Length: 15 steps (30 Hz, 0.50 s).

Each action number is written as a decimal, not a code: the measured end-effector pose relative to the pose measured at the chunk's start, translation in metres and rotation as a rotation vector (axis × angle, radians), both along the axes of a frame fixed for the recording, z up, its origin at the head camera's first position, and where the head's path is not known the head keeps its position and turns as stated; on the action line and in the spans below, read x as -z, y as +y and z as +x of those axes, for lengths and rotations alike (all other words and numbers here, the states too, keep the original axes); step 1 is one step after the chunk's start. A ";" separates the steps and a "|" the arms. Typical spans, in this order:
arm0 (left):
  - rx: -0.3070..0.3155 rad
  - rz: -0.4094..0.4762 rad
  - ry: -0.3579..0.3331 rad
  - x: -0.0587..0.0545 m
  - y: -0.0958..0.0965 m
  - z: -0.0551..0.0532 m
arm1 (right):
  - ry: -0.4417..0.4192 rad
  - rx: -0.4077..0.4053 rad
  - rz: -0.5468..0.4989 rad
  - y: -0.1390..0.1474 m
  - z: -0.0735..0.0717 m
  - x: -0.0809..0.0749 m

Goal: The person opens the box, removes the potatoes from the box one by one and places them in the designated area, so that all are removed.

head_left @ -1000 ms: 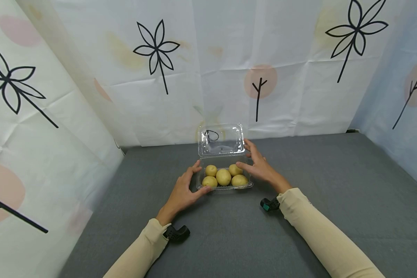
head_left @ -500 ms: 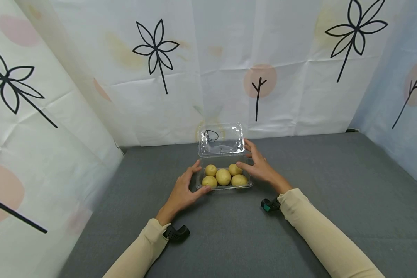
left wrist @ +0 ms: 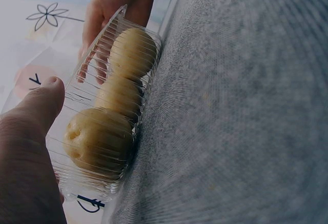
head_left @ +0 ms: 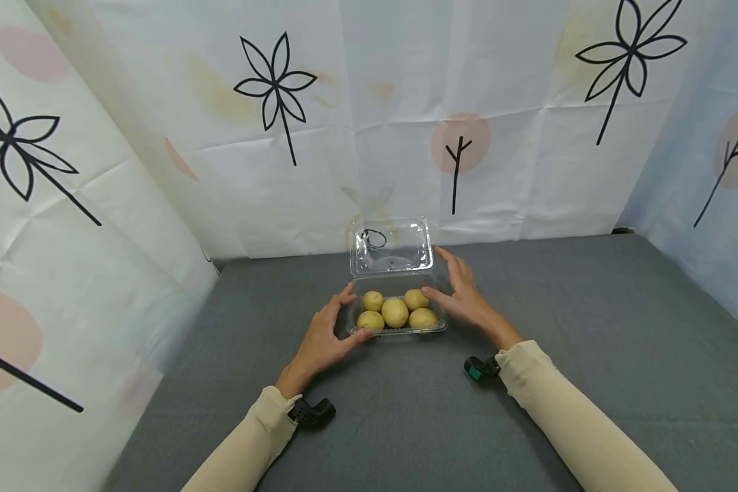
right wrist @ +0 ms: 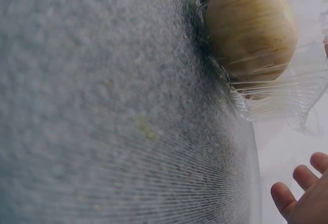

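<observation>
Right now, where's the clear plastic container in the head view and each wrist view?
Head view: the container is near the center, slightly low.
Left wrist view: it lies slanted across the left half.
Right wrist view: upper right, cut off by the edge.
Shared landmark: the gray tabletop under it, visible in all three.

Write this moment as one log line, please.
left hand: at clear container, left end; right hand: by right end; lid: raised; potatoes: five inside
</observation>
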<state>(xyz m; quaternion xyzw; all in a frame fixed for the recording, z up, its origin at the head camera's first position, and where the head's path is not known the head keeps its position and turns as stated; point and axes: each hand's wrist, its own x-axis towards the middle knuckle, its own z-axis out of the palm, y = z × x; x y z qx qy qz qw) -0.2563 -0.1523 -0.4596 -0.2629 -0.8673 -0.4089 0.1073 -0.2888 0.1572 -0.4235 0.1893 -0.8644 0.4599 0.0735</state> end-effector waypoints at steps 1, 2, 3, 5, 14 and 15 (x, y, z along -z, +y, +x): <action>0.002 0.000 0.006 0.000 0.000 0.000 | 0.005 0.004 0.002 0.000 0.001 0.000; 0.003 -0.001 0.009 0.000 0.000 -0.001 | 0.012 0.007 0.005 0.000 0.002 -0.001; 0.003 -0.001 0.010 0.000 0.000 -0.001 | 0.015 0.011 0.007 0.000 0.003 -0.001; 0.002 -0.002 0.008 0.001 -0.001 -0.001 | 0.023 0.013 0.010 0.000 0.006 -0.002; 0.002 -0.002 0.001 0.002 -0.001 -0.002 | 0.054 0.013 0.033 0.003 0.015 -0.003; 0.004 -0.001 0.004 0.002 -0.001 -0.002 | 0.060 0.011 0.029 0.003 0.017 -0.003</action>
